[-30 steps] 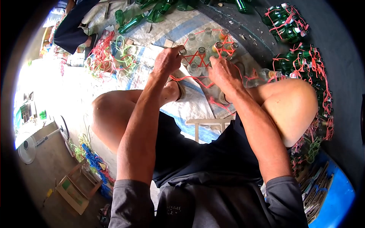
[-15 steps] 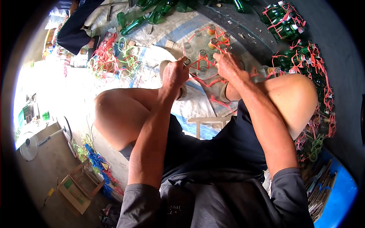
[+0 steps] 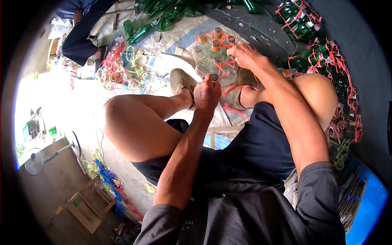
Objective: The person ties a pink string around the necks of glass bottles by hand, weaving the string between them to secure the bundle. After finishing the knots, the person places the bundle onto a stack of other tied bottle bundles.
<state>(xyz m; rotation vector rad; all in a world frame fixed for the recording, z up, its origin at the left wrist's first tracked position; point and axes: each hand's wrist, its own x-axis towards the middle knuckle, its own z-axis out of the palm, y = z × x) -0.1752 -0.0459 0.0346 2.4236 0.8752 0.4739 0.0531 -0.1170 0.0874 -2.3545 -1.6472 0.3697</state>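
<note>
While left hand (image 3: 207, 94) and right hand (image 3: 246, 56) curl by clear bottles (image 3: 215, 50), what fingers grip is hidden.

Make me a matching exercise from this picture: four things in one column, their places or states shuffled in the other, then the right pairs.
Things
1. Clear bottles
2. Loose green bottles
3. Fan
4. Left hand

Places or states
A. Toward the left edge of the picture, below mid-height
B. At the wearer's near side of the clear group
C. Lying at the top of the picture
D. Grouped together, with red strands laced among the necks

Right pairs: 1-D, 2-C, 3-A, 4-B
</note>
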